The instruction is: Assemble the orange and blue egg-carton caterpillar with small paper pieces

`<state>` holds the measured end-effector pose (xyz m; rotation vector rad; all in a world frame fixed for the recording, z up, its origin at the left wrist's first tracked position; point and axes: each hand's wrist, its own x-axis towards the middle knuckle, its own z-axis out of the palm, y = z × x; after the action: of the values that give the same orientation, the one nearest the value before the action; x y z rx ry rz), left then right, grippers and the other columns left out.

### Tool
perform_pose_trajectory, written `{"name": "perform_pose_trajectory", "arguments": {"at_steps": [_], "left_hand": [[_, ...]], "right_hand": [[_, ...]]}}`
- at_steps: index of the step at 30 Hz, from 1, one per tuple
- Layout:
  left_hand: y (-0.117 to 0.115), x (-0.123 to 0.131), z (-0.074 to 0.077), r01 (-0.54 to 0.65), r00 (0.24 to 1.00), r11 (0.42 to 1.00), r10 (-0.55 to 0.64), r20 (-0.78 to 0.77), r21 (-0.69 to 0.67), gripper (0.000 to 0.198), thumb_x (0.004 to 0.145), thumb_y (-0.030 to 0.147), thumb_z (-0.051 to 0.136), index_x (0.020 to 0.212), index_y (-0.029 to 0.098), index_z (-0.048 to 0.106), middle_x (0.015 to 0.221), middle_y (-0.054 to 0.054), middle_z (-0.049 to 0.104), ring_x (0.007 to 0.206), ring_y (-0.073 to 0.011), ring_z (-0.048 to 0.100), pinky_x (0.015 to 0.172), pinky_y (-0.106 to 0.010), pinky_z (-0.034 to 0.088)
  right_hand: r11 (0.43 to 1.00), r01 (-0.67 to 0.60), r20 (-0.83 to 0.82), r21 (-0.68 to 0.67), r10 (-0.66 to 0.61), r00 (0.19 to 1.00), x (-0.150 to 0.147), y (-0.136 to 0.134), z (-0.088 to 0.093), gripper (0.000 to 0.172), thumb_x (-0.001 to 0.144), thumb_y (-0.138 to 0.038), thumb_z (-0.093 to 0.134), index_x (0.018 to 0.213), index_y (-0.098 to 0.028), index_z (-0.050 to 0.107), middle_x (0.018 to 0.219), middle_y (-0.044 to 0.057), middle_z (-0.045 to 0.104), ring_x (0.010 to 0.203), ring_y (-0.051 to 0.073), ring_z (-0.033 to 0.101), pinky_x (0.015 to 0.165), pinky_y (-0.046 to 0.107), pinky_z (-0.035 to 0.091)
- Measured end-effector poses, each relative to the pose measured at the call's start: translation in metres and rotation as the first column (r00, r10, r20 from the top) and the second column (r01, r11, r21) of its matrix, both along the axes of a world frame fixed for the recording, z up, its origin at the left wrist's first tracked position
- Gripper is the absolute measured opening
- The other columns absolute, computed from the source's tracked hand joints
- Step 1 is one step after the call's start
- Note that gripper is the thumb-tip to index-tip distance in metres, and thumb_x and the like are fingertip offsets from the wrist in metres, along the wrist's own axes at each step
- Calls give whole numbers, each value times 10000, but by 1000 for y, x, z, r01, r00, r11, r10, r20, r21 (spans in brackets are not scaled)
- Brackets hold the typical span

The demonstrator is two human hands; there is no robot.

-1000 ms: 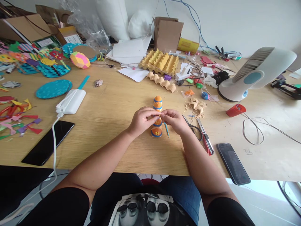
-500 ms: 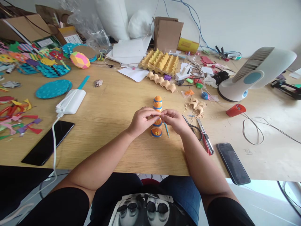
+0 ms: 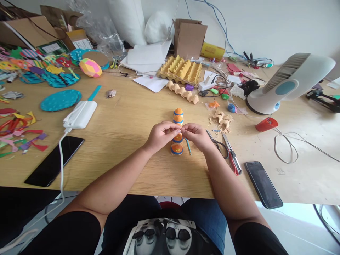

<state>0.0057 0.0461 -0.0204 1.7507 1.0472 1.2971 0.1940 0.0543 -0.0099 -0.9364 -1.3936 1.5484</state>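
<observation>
A strip of egg-carton cups, coloured orange with blue bands, runs away from me on the table; the nearest cups carry small yellow eyes. Over its middle, my left hand and my right hand meet at the fingertips. Both are closed in a pinch, and whatever lies between them is too small or hidden to make out. My fingers cover part of the middle cups. Just right of the strip lies a thin blue stick, close under my right hand.
Scissors, a red utility knife and a phone lie right of my right arm. Carton scraps and a yellow egg tray are further back. A power bank and a black phone lie at left.
My fingertips have shifted very slightly over the strip, still pinched together. Everything else stays where it was.
</observation>
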Motion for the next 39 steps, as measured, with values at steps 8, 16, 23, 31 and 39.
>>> {"name": "perform_pose_trajectory", "arguments": {"at_steps": [8,16,23,31,39], "left_hand": [[0,0,-3,9,997,995,-2,73,-97,219,870,381,724,953,185,779,952,-58,770,838,-168,685,729,-272,532],[0,1,-1,-12,1000,999,12,-7,40,168,843,280,745,992,206,770,974,-45,758,785,-137,656,647,-242,496],[4,-1,-2,9,993,975,18,-119,223,119,883,214,697,977,222,770,959,-38,752,800,-130,655,618,-229,479],[2,-2,0,7,995,979,13,-101,202,97,887,224,696,955,214,765,952,-41,754,827,-140,669,634,-237,490],[-1,1,0,-12,999,998,15,-39,62,145,877,287,710,987,209,765,951,-40,759,768,-130,658,654,-242,511]], "right_hand": [[1000,9,9,-5,-9,1000,-1,0,-1,342,721,-478,826,833,-182,696,762,8,668,701,126,593,694,263,506],[998,42,-8,-36,-42,999,-1,0,1,336,732,-478,806,823,-174,693,673,-21,605,583,86,469,553,227,383],[999,22,15,-25,-22,1000,-2,1,1,369,707,-502,816,823,-176,691,689,-14,610,619,99,502,562,230,382],[999,26,21,-29,-25,999,-2,0,4,357,706,-490,816,824,-178,691,681,-13,611,615,101,503,562,233,388],[999,31,-19,-44,-32,999,-2,-1,2,340,698,-472,829,817,-182,696,704,-13,625,627,101,521,580,233,408]]}}
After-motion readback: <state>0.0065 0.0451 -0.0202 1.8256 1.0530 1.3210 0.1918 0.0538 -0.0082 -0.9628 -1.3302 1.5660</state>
